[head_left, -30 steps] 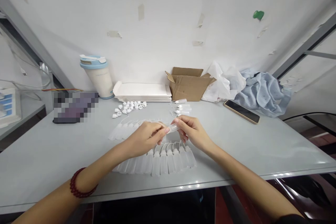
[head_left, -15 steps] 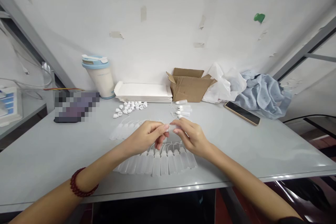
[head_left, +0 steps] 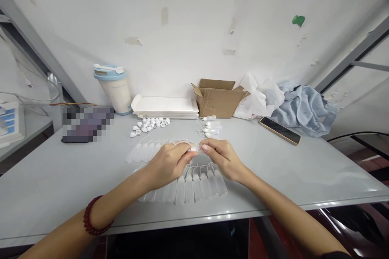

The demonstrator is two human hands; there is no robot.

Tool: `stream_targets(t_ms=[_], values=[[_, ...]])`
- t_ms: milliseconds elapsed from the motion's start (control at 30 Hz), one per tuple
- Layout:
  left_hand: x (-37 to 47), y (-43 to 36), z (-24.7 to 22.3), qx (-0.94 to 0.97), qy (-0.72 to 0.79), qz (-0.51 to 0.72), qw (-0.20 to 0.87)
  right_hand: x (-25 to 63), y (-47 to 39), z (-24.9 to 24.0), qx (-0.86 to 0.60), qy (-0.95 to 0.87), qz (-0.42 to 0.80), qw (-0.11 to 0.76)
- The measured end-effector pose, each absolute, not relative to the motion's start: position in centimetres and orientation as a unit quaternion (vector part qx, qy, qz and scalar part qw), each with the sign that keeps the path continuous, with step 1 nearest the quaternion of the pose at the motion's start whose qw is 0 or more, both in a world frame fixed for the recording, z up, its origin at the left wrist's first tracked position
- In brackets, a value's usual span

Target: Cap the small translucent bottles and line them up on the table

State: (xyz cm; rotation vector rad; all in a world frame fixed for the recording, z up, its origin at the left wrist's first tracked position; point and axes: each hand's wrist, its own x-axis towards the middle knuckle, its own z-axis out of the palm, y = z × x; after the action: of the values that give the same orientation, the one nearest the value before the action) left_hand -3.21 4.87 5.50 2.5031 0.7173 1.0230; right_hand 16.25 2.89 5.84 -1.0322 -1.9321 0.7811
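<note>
My left hand (head_left: 168, 162) is closed, pinching a small white cap (head_left: 192, 149) between thumb and fingers. Just to its right, my right hand (head_left: 221, 157) pinches a small translucent plastic bottle (head_left: 199, 148); most of it is hidden by the fingers. The fingertips of both hands nearly meet. Under and in front of the hands lies a row of translucent plastic bottles (head_left: 189, 190) with thin curved white straps. Another row of such bottles (head_left: 140, 151) lies behind my left hand, partly covered by it.
Loose white caps (head_left: 156, 122) lie at the back, before a stack of white trays (head_left: 165, 105). Several capped bottles (head_left: 212, 126) lie near an open cardboard box (head_left: 217, 101). A tumbler (head_left: 117, 93), plastic bag (head_left: 258, 99), phone (head_left: 279, 130) and blue cloth (head_left: 306, 107) stand or lie around.
My left hand has turned, its back now facing up more, and the white cap shows between its fingers. My right hand has barely shifted.
</note>
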Motion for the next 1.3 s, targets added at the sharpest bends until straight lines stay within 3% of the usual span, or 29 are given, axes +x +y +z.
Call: stream_targets(t_ms=[200,433,667,833,1033,1300], values=[[-3.2,5.0,4.9,0.911,0.223,0.348,-0.003,16.1,3.2,5.6,-0.439,-0.678,0.432,0.401],[-3.3,5.7,4.5,0.912,0.26,0.315,0.022,16.0,4.1,5.1,-0.435,-0.596,0.543,0.401],[-4.3,7.2,4.6,0.88,0.383,0.271,0.078,17.8,6.1,4.3,-0.497,-0.661,0.321,0.461],[-6.2,9.6,5.1,0.845,0.468,0.244,0.081,20.3,8.7,2.9,-0.551,-0.708,0.116,0.427],[-9.6,12.6,5.6,0.813,0.545,0.204,0.02,22.3,11.0,1.2,-0.566,-0.717,0.073,0.399],[-11.1,14.2,4.4,0.821,0.535,0.197,0.007,22.8,11.5,0.9,-0.566,-0.722,0.047,0.395]])
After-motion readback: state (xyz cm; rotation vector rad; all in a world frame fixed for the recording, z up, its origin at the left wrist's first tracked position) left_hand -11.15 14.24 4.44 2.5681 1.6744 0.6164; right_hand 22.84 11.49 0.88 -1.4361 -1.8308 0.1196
